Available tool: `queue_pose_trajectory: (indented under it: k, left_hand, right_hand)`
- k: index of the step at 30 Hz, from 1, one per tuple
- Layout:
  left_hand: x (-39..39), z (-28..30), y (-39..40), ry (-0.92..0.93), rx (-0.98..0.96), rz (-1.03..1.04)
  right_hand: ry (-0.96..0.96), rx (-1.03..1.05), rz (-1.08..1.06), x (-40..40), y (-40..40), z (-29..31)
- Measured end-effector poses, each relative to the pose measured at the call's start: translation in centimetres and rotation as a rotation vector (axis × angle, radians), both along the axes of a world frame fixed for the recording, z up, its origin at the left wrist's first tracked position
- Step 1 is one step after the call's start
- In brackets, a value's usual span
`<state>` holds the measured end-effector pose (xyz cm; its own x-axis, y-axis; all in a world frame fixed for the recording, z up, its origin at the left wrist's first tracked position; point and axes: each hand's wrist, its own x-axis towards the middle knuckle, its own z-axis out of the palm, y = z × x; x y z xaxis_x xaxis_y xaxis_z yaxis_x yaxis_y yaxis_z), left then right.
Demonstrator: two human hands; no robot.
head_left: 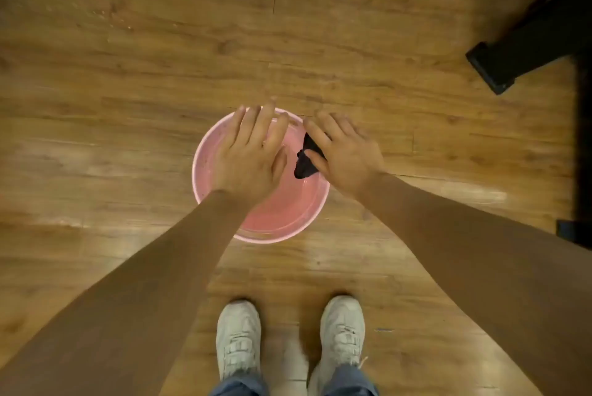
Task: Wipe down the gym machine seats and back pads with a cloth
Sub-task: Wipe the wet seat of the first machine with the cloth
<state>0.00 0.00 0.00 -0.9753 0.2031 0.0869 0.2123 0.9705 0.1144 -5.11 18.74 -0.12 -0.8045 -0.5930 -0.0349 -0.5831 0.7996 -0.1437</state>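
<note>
Head view, looking straight down. Nearest the camera: two bare forearms reaching forward from the lower corners, converging over a pink bucket [205,168] on the floor [128,59].

Left hand [251,155]: palm down, fingers straight and slightly spread, holding nothing. It hovers over the left half of the bucket mouth, fingertips at the far rim. Whether it touches the rim cannot be told.

Right hand [344,153]: palm down over the bucket's right rim, fingers pointing up and left. A dark cloth [304,165] hangs from its thumb side, pinched between thumb and fingers; the exact grip is hidden under the hand. The cloth is bunched, its lower end dangling inside the bucket's outline, just right of the left hand's thumb and apart from it. Whether the cloth reaches the bucket's inner surface cannot be told.

Bucket interior looks pink and glossy; any water in it is not clear enough to call.

Below the bucket, toward the camera: two pale sneakers [238,341], toes pointing at the bucket, blue trouser hems above the bottom edge.

Floor is wood-look plank, with bright glare patches left and right of the bucket.

Upper right: black machine frame [499,65], a foot resting on the floor, well apart from the bucket. Another dark piece sits at the right edge lower down.
</note>
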Motion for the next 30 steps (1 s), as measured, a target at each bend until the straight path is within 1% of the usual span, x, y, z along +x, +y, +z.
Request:
queue_pose_trajectory:
  k: [2,4,7,11,16,20,24,28,30]
  left_hand:
    - [-0.5,-1.2,0.2,0.012,0.037,-0.009]
    - [-0.4,-2.3,0.6,0.011,0.022,-0.020]
    - [-0.5,-3.3,0.9,0.004,0.008,-0.011]
    - [-0.4,-3.5,1.1,-0.010,-0.027,0.003]
    - [0.2,-2.7,1.0,-0.002,-0.018,-0.019]
    - [0.7,-1.4,0.3,-0.013,-0.060,-0.026]
    - [1.4,0.9,-0.2,-0.003,-0.049,-0.027]
    - [1.9,5.0,-0.4,0.026,-0.012,-0.043]
    - [2.2,7.7,-0.5,0.061,-0.001,-0.062]
  right_hand:
    - [-0.006,0.012,0.006,-0.2,0.0,-1.6]
    - [-0.036,0.010,0.013,0.3,0.2,-2.9]
    - [-0.051,-0.039,-0.052,1.0,0.2,-3.8]
    - [0.025,-0.089,-0.069,1.6,-0.6,-3.9]
    - [0.056,-0.096,0.013,1.6,0.0,-3.2]
    - [0.083,-0.090,0.142,1.3,0.9,-0.7]
    - [0.098,-0.081,0.252,0.8,1.7,2.1]
    - [0.162,-0.047,0.330,0.8,2.0,6.2]
    - [0.156,-0.045,0.339,1.0,1.8,9.0]
